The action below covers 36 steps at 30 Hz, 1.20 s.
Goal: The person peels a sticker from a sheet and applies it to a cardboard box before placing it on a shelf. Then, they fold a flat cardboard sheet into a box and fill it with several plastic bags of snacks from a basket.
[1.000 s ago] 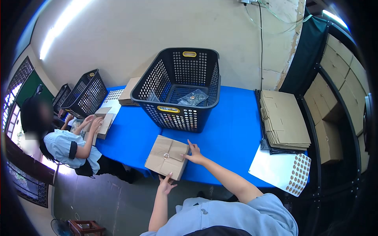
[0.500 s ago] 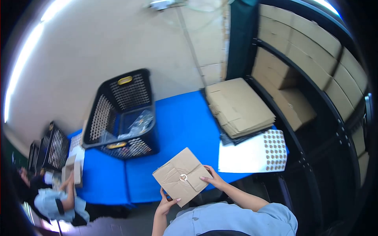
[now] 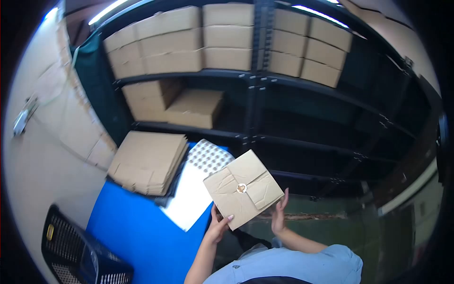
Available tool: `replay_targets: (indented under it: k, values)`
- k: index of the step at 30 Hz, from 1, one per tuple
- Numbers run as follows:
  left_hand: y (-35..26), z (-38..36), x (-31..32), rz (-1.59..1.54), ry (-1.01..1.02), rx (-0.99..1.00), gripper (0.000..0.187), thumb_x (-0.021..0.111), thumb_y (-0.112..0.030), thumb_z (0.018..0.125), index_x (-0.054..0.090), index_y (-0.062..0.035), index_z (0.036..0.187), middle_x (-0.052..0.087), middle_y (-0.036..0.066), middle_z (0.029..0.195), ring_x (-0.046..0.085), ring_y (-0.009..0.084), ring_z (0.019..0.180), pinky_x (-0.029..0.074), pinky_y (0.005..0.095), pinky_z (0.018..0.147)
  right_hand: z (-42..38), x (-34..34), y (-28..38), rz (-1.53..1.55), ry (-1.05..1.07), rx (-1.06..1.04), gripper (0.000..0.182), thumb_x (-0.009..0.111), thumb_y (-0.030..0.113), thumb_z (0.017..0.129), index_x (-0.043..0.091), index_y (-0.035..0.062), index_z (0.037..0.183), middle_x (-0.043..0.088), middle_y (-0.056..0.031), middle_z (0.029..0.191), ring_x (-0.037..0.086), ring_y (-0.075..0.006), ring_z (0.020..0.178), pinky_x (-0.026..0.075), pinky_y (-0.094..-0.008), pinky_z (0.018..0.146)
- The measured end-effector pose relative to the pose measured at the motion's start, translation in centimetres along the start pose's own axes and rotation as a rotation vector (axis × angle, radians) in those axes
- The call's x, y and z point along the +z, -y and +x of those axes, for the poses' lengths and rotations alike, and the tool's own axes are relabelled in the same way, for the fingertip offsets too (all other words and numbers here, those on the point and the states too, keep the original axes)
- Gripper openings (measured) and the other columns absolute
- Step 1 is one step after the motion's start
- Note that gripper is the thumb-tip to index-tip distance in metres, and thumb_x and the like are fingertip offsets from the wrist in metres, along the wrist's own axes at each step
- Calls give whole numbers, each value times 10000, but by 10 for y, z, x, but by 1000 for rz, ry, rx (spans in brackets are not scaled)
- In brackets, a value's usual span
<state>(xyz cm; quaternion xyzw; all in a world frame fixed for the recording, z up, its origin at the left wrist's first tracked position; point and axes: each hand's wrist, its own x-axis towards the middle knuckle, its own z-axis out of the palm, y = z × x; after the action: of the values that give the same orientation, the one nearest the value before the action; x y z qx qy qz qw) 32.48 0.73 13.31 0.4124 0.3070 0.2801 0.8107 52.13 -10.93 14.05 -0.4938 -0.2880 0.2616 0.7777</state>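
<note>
A flat, square brown cardboard box (image 3: 227, 199) is held up in front of me, tilted, its crossed flaps closed under a round sticker (image 3: 241, 188). My left hand (image 3: 217, 227) grips its lower left edge, thumb on top and fingers underneath. At the right corner, my right hand (image 3: 280, 215) has its fingers stretched upright along the side of the box, with no thumb over the top face. Behind the box, a white sheet with rows of round stickers (image 3: 208, 156) lies on the blue-covered table (image 3: 137, 232).
A stack of flattened cardboard (image 3: 146, 158) lies at the table's back left. A black perforated basket (image 3: 78, 251) stands at lower left. Black shelving (image 3: 255, 109) spans the back, with rows of closed brown boxes (image 3: 172, 45) on its upper level.
My view and body have turned right toward the shelves, carrying the box along. My right thumb has come off the box's top face. The other person has left the view.
</note>
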Motion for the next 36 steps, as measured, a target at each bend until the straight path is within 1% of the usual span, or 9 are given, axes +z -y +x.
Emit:
replay_targets:
  k: [6, 9, 13, 17, 22, 27, 30, 33, 36]
  values:
    - [45, -6, 92, 107, 109, -88, 1058, 718, -193, 802, -114, -204, 1455, 328, 254, 1356, 416, 354, 1241, 459, 479, 918, -36, -55, 13, 82, -218, 264, 914, 581, 338, 865, -96, 327, 1480, 176, -102, 1506, 361, -268, 1290, 445, -469, 925]
    - [54, 6, 135, 111, 86, -89, 1109, 722, -227, 806, -181, -207, 1449, 226, 248, 1411, 346, 373, 1291, 419, 482, 966, -1, -98, 20, 55, -195, 201, 918, 578, 285, 836, -66, 302, 1490, 241, -105, 1472, 366, -270, 1281, 449, -439, 926]
    - [62, 38, 182, 426, 80, 370, 1313, 828, -310, 672, -224, -159, 1442, -10, 218, 1488, 118, 370, 1396, 176, 534, 1108, 44, -148, 78, 303, -175, 206, 812, 554, 313, 819, 112, 209, 1492, 321, -95, 1430, 359, -259, 1295, 373, -417, 1011]
    - [52, 75, 260, 692, 107, 683, 1324, 916, -287, 516, 16, -109, 1471, 239, 193, 1462, 263, 314, 1365, 220, 442, 1114, 79, -251, 109, 315, -82, 226, 730, 519, 339, 823, 222, 143, 1460, 371, -103, 1415, 351, -259, 1318, 320, -431, 1058]
    - [78, 105, 350, 633, 111, 786, 884, 933, -210, 496, 474, -41, 1233, 503, 128, 1278, 506, 222, 1184, 402, 349, 982, 99, -351, 160, 182, -76, 131, 847, 485, 654, 844, 249, 117, 1455, 368, -115, 1436, 374, -248, 1312, 328, -403, 1076]
    - [71, 110, 432, 695, 308, 1110, 754, 893, -79, 573, 484, -29, 1205, 568, 154, 1191, 561, 270, 1128, 457, 378, 931, 62, -471, 194, 257, 158, 204, 1067, 798, 414, 688, 170, 56, 1471, 340, -119, 1454, 330, -257, 1342, 327, -426, 1069]
    - [73, 112, 477, 434, 392, 1197, 626, 868, -56, 593, 541, -34, 1126, 599, 208, 1156, 562, 348, 1152, 454, 449, 978, 50, -486, 290, -86, 157, 637, 1095, 863, 237, 610, 200, -9, 1445, 390, -118, 1423, 396, -265, 1300, 351, -414, 1046]
    - [75, 128, 508, 342, 529, 1198, 656, 850, -26, 609, 504, -33, 1166, 582, 210, 1179, 548, 346, 1169, 431, 480, 1001, 42, -486, 310, -336, 301, 223, 1102, 869, 148, 566, 216, -18, 1437, 388, -135, 1418, 414, -265, 1286, 356, -409, 1031]
    - [79, 155, 530, 206, 518, 1145, 709, 839, 2, 623, 449, -35, 1214, 536, 196, 1237, 512, 332, 1214, 413, 461, 1020, 42, -476, 313, -318, -45, -21, 1112, 867, 144, 544, 221, -33, 1432, 382, -155, 1419, 401, -272, 1295, 331, -404, 1042]
